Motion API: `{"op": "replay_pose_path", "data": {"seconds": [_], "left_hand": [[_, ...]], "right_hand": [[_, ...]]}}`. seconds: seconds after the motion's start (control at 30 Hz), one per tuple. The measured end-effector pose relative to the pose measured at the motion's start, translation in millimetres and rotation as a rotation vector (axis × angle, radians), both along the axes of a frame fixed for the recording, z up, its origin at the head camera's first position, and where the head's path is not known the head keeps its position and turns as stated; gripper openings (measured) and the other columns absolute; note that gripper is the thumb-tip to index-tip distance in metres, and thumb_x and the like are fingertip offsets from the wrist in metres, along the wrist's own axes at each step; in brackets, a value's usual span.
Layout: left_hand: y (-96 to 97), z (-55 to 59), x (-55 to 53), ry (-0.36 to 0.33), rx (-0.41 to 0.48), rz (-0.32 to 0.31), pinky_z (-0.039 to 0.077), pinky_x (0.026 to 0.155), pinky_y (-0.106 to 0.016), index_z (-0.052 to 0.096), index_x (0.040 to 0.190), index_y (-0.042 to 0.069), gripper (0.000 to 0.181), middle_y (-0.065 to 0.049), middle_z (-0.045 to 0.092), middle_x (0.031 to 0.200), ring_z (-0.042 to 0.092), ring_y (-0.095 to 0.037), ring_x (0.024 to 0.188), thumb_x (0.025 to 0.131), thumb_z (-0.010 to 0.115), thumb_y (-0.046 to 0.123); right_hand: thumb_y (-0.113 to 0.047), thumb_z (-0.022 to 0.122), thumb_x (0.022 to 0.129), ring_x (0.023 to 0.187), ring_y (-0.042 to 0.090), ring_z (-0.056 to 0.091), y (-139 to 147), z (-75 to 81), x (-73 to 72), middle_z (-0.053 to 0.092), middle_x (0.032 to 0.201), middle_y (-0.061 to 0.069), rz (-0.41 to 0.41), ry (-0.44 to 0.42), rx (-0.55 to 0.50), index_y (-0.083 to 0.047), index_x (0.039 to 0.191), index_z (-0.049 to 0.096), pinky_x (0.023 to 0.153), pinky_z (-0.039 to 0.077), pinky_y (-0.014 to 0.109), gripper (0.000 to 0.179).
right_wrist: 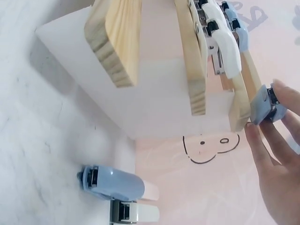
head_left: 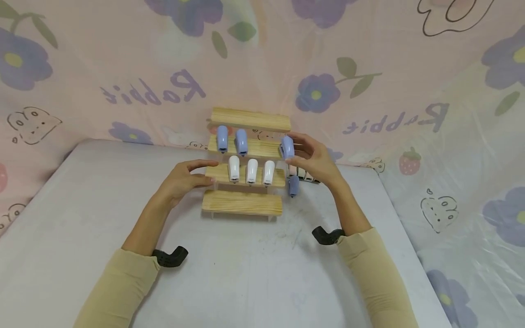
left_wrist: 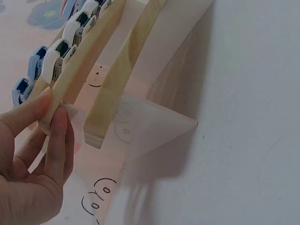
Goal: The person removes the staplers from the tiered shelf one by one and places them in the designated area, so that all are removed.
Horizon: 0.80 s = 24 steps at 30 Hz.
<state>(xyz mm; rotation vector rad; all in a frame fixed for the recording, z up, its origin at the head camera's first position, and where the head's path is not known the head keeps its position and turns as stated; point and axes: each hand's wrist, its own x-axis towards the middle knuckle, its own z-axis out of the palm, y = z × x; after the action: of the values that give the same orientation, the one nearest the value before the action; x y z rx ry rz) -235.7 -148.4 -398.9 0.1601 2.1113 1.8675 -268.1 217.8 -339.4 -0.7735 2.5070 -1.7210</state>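
Observation:
My right hand (head_left: 313, 157) holds a blue mini stapler (head_left: 287, 147) at the right end of the second board from the top of a stepped wooden display rack (head_left: 242, 202). In the right wrist view, thumb and fingers of the right hand (right_wrist: 276, 154) pinch that blue stapler (right_wrist: 262, 105) beside the board's end. At the rack's left side, my left hand (head_left: 182, 180) pinches the end of the board below; the left wrist view shows this hand (left_wrist: 40, 159) gripping the wood. Three white staplers (head_left: 252, 171) stand on that lower board. Two other blue staplers (head_left: 222, 138) stand on the board above.
To the rack's right, another blue stapler (head_left: 293, 186) lies on the white table (head_left: 246, 264), beside several pale ones (head_left: 301, 173) partly hidden by my right hand. A patterned cloth (head_left: 254, 54) hangs close behind the rack.

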Motion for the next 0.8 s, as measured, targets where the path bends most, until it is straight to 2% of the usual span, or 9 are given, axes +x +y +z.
{"op": "replay_pose_path", "data": {"seconds": [0.17, 0.43, 0.67, 0.8], "left_hand": [[0.6, -0.3, 0.2, -0.002, 0.002, 0.004, 0.041, 0.106, -0.043, 0.059, 0.138, 0.011, 0.053, -0.009, 0.033, 0.157, 0.052, -0.031, 0.126, 0.088, 0.076, 0.012], [2.3, 1.1, -1.3, -0.011, -0.005, 0.01, 0.048, 0.097, -0.031, 0.059, 0.139, 0.011, 0.054, -0.007, 0.033, 0.157, 0.055, -0.028, 0.123, 0.088, 0.077, 0.012], [3.7, 2.5, -0.3, -0.009, -0.003, 0.01, 0.042, 0.104, -0.037, 0.058, 0.14, 0.011, 0.054, -0.009, 0.03, 0.159, 0.049, -0.027, 0.127, 0.088, 0.076, 0.012], [3.3, 1.0, -0.4, -0.009, -0.003, 0.016, 0.042, 0.103, -0.036, 0.059, 0.139, 0.011, 0.053, -0.009, 0.031, 0.158, 0.053, -0.025, 0.122, 0.089, 0.076, 0.011]], "right_hand": [[0.003, 0.074, 0.087, 0.13, 0.034, 0.049, 9, -4.1, 0.2, 0.048, 0.144, 0.015, -0.001, -0.005, 0.004, -0.003, 0.147, 0.045, 0.106, 0.043, 0.039, 0.067], [0.002, 0.076, 0.085, 0.125, 0.034, 0.053, 29, -8.1, 5.0, 0.05, 0.139, 0.017, -0.044, -0.016, 0.052, -0.004, 0.145, 0.046, 0.102, 0.047, 0.036, 0.067], [0.005, 0.076, 0.084, 0.124, 0.037, 0.053, 43, -14.6, 6.0, 0.05, 0.139, 0.02, -0.059, -0.046, 0.109, -0.002, 0.144, 0.045, 0.102, 0.047, 0.041, 0.067], [0.003, 0.077, 0.084, 0.123, 0.037, 0.053, 49, -20.4, 7.2, 0.051, 0.137, 0.02, -0.072, -0.05, 0.117, -0.002, 0.143, 0.046, 0.105, 0.043, 0.048, 0.066]]}}
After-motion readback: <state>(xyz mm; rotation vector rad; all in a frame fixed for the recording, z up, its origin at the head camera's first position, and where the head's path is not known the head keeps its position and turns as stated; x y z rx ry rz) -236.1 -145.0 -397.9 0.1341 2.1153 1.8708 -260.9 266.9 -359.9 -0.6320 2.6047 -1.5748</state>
